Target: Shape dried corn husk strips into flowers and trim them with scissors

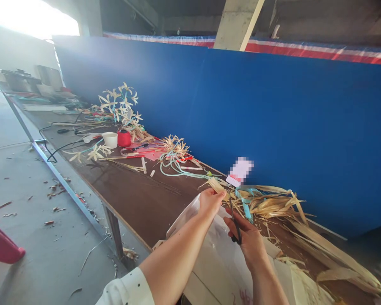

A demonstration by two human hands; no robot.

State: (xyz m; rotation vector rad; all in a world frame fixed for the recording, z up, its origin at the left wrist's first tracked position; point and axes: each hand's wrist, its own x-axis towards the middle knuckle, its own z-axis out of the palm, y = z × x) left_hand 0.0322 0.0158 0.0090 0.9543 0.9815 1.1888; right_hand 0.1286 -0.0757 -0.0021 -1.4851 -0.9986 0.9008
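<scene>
My left hand (210,201) is closed, pinching a dried corn husk strip (216,184) above the brown table (139,199). Just to its right, my right hand (246,237) grips black scissors (234,216), whose blades point up toward the husk strip. Both hands hover over a white paper sheet (222,254) lying at the table's near edge. A heap of dried husks (273,205) with light blue ribbon lies just behind the hands.
Farther along the table are husk flowers (120,101), a red cup (124,138), a white cup (110,139), teal cords (174,167) and black cables. A blue wall (273,118) backs the table. Scraps litter the concrete floor at left, beside a red stool (0,245).
</scene>
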